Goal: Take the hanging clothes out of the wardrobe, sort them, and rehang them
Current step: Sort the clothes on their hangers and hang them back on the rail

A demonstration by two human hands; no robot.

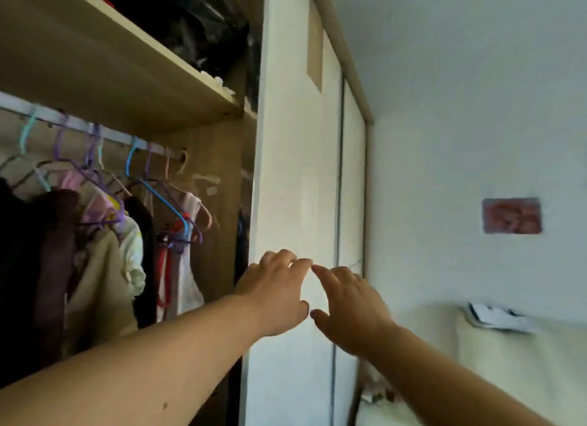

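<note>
At far left the hanging clothes [95, 251], dark, cream, pink and red garments on thin coloured plastic hangers, crowd along the pale metal rail [79, 125] inside the open wardrobe. Above them a light wooden shelf [127, 76] carries glossy black bags [197, 22]. No garment has been taken out yet, so the task looks to be at its very start. Just right of the opening, the left hand [273, 295] lies on the face of the tall white sliding door panel [295, 171], fingers spread wide and holding nothing. The right hand [349, 308] sits just beside it, likewise splayed and empty, with the two forefingers nearly touching. The step in hand seems to be pushing this panel rightwards over the second white panel [351, 187] to bare more of the rail. To do it well, press with both palms flat and level so the panel runs straight in its track rather than racking. Push steadily sideways, not inwards, and mind the fingertips at the seam where the panels overlap. Further right, a small red rectangular picture [512, 216] hangs on the pale wall and is no concern
</note>
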